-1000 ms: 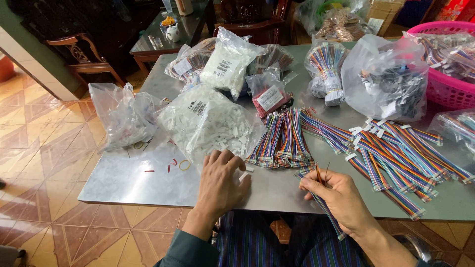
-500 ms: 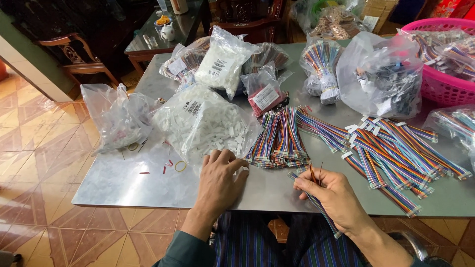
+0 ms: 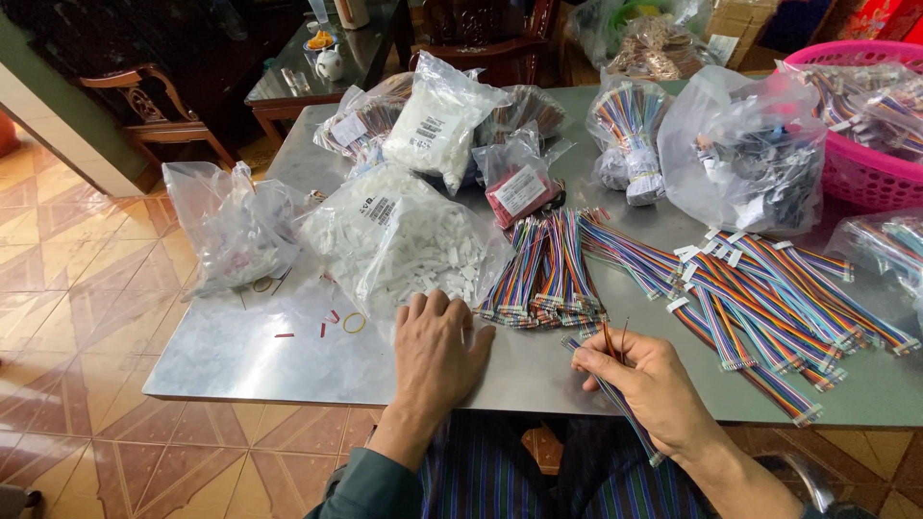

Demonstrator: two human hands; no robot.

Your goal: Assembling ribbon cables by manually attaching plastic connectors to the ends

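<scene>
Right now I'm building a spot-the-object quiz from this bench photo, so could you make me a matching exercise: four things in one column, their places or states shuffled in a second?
Things
1. left hand
2. right hand
3. pink basket
4. yellow rubber band

Places or states
A. at the table's far right edge, filled with bagged cables
B. lying loose on the bare metal table, left of the hands
C. palm down at the near edge of the bag of white connectors
D. holding a strip of rainbow ribbon cable with thin wire ends sticking up

Pairs: 1-C, 2-D, 3-A, 4-B
</scene>
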